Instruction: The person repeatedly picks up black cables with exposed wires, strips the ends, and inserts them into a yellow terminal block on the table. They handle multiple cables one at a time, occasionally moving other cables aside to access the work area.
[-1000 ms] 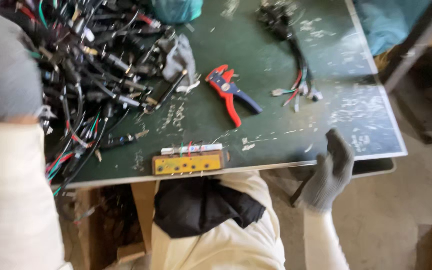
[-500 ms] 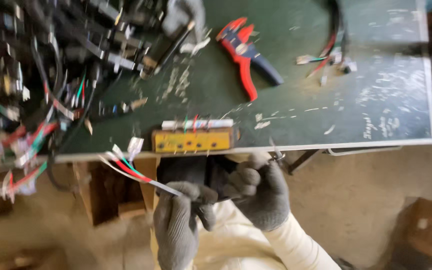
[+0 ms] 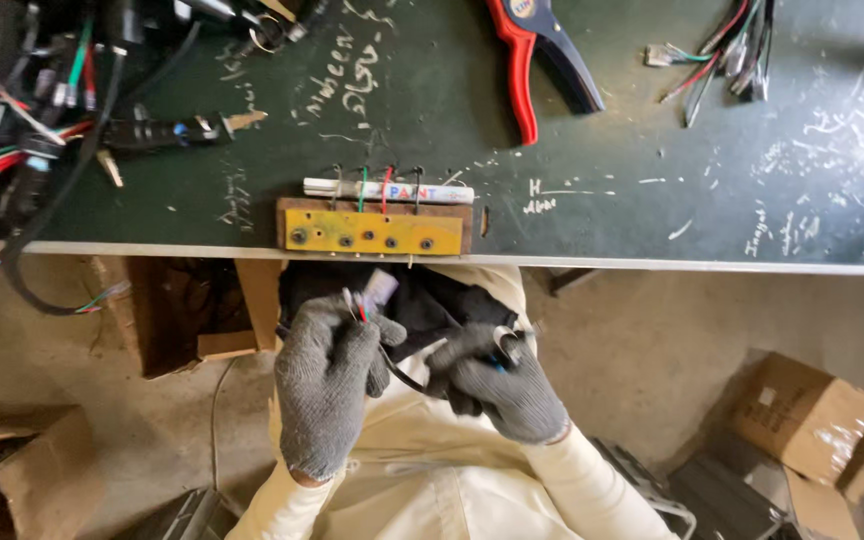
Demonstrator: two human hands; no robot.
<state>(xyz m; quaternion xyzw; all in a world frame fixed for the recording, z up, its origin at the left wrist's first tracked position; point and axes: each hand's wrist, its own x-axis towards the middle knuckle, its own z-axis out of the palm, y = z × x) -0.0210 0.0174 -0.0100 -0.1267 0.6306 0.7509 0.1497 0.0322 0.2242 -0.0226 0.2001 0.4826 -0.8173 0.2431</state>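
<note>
Thin black cable [image 3: 407, 378] with red, green and white wire ends runs between both grey-gloved hands, over the lap and below the edge of the green bench [image 3: 652, 215]. The left hand [image 3: 327, 385] pinches the coloured ends, which point up toward the yellow block with screws [image 3: 374, 230]. The right hand [image 3: 497, 385] is closed around the other end. Its long axis lies roughly left to right, sagging. I judge the loose ends could slip from the thick gloves or tangle.
</note>
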